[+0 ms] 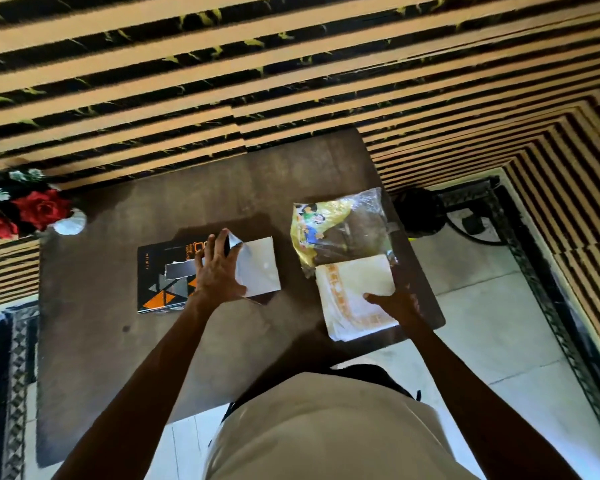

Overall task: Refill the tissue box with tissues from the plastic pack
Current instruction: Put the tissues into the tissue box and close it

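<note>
A black tissue box (160,275) with orange and grey triangles lies flat on the dark table (118,341), its end flap open. A white stack of tissues (260,268) sticks out of its right end. My left hand (219,268) presses on the box and tissues, fingers spread over the opening. To the right lies the clear plastic pack (343,230) with yellow print, mostly emptied. A white stack of tissues (350,296) with an orange border pattern sticks out of its near end. My right hand (395,303) grips the near right side of that stack.
A white vase with red flowers (39,209) stands at the table's far left corner. A striped wall rises behind the table. A black object with a cable (419,209) sits on the tiled floor to the right. A patterned rug (7,375) lies at left.
</note>
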`<state>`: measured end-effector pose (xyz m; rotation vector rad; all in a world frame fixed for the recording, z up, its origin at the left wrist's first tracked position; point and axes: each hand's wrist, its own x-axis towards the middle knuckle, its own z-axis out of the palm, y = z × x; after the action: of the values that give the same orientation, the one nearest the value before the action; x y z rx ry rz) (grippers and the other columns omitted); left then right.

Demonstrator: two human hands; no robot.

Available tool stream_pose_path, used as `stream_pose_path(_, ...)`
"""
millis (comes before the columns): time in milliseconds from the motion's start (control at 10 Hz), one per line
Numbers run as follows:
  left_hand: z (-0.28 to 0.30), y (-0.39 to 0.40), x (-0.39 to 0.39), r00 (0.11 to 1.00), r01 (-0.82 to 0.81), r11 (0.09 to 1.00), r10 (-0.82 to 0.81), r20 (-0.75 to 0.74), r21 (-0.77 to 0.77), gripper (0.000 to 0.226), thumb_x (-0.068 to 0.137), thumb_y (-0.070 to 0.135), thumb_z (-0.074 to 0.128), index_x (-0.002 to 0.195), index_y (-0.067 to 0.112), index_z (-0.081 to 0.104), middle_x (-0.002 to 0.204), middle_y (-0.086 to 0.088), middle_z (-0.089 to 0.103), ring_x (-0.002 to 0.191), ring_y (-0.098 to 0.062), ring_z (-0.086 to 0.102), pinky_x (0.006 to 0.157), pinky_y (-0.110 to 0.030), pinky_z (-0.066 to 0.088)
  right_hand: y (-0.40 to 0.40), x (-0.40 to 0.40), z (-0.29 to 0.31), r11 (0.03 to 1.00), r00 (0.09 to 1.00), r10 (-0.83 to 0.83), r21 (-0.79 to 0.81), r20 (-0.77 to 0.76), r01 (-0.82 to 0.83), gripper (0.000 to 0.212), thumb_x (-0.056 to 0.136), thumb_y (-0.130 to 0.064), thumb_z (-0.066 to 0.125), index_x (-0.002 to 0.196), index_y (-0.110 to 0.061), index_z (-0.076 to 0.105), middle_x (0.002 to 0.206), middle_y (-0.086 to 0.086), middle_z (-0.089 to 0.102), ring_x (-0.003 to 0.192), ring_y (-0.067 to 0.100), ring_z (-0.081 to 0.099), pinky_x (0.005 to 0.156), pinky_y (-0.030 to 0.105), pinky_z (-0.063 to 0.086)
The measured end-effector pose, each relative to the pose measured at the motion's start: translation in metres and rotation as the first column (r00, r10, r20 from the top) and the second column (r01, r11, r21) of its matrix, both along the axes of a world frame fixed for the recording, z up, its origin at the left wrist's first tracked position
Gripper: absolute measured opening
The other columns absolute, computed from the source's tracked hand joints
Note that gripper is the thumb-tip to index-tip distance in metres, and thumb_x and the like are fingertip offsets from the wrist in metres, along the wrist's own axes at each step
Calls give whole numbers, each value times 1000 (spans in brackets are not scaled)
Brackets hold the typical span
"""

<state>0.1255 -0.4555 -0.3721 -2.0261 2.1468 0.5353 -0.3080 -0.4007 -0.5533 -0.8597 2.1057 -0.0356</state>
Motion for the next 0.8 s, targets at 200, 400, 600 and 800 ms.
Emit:
stream_pose_path(200, 9, 1, 0, 1000, -4, 1000, 4, 21, -11, 111, 51, 44, 91, 146, 18, 38, 158, -15, 21, 145, -41, 18, 111, -66, 23, -11, 40, 133, 996, 961, -81, -15, 264, 88, 80, 52, -54, 90, 116, -12, 68, 114, 6, 70, 107, 24, 65, 95, 40, 49)
stream_pose_path(400, 13, 0, 1, 998, 18, 1000, -19, 51, 23, 117, 47, 50, 91, 147, 18, 37, 159, -16, 21, 144, -42, 19, 110, -67, 21, -9, 50, 210, 994, 779, -86, 105, 622, 25, 30, 82, -12, 72, 112, -6, 67, 109, 13, 70, 99, 28, 64, 85, 36, 54)
stream_pose_path(600, 17, -2, -2, 993, 52, 999, -52, 106, 1, 126, 37, 52, 93, 146, 17, 40, 152, -20, 33, 138, -47, 30, 106, -70, 26, -9, 59, 209, 987, 770, 20, 110, 637, -116, 35, 85, -23, 68, 118, -15, 62, 116, 12, 70, 110, 32, 64, 100, 50, 49)
stream_pose_path(800, 23, -8, -7, 982, 46, 997, -56, 181, 62, 127, 37, 52, 93, 147, 21, 38, 153, -18, 30, 138, -45, 28, 106, -70, 26, -7, 67, 197, 984, 819, 126, 35, 560, -175, 36, 91, -20, 60, 125, -8, 57, 105, 12, 68, 86, 20, 64, 73, 34, 56)
